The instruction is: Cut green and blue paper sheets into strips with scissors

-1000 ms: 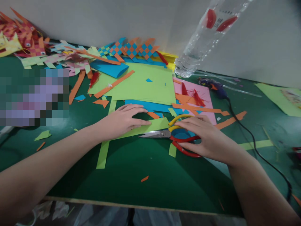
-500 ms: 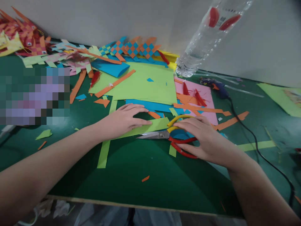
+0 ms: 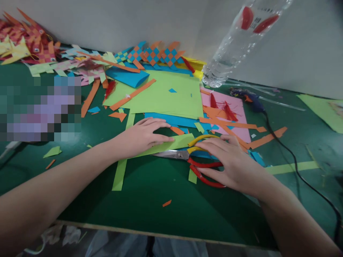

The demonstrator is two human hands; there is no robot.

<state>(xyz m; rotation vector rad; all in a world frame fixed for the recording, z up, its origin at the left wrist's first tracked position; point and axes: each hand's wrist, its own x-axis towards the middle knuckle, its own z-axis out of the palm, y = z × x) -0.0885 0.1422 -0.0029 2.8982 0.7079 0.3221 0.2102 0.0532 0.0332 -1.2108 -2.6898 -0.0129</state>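
My left hand [image 3: 142, 137] lies palm down with its thumb and index finger stretched apart. Its thumb rests on a light green paper strip [image 3: 183, 141], part of which is hidden beneath the hand. Held in my right hand [image 3: 227, 157] is a pair of scissors [image 3: 174, 154] with yellow and red handles, its fingers and thumb around the loops. The blades look almost closed and point left along the strip's near edge; whether paper lies between them I cannot tell. Another green strip [image 3: 119, 175] runs under my left wrist.
Large green sheets [image 3: 168, 101] and a pink sheet [image 3: 242, 119] with red tassels lie beyond my hands. A clear bottle [image 3: 227, 53] stands behind them. A dark tool [image 3: 250, 101] trails its cord down the right. Woven paper fish [image 3: 152, 55] line the wall.
My right hand and the scissors have shifted slightly left and nearer, with the red handle lower. My left hand has stayed on the strip. The whole view has drifted slightly.
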